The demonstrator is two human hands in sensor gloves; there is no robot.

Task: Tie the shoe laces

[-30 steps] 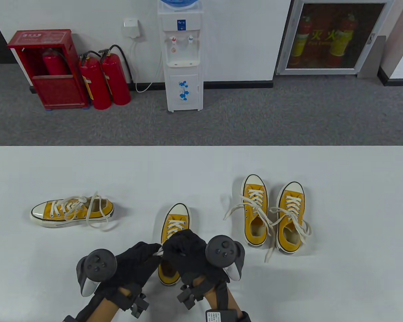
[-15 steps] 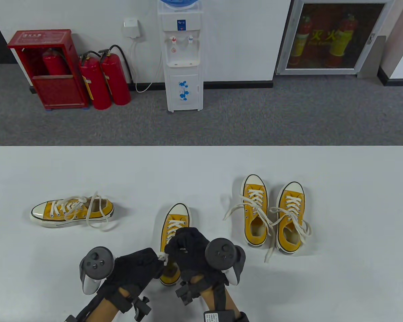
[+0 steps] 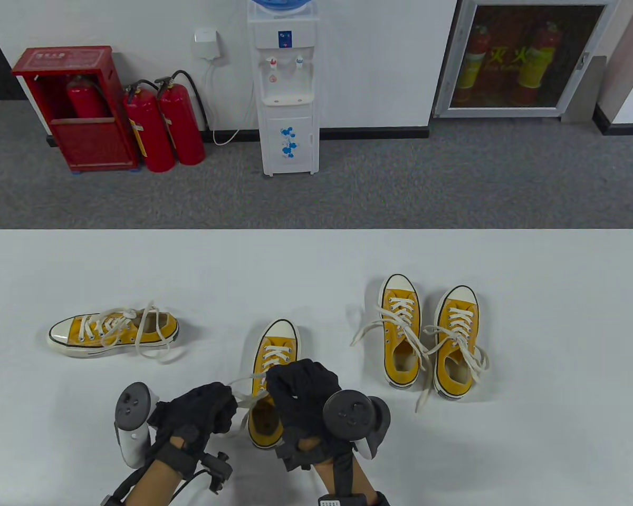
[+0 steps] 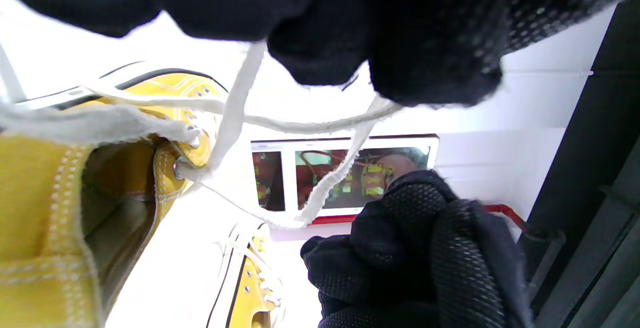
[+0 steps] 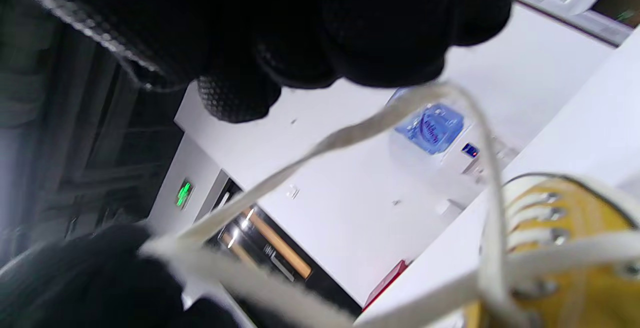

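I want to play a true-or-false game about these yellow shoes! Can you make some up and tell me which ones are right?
1. Four yellow shoes are on the table. True.
2. Both hands are working on the near shoe. True: the left hand and right hand hold its white laces.
3. The shoe on the left stands with its toe pointing away. False: its toe points left.
4. The pair on the right is neatly tied. False: its laces trail loose on the table.
5. The near shoe's laces are tied in a finished bow. False: they stretch between the hands.
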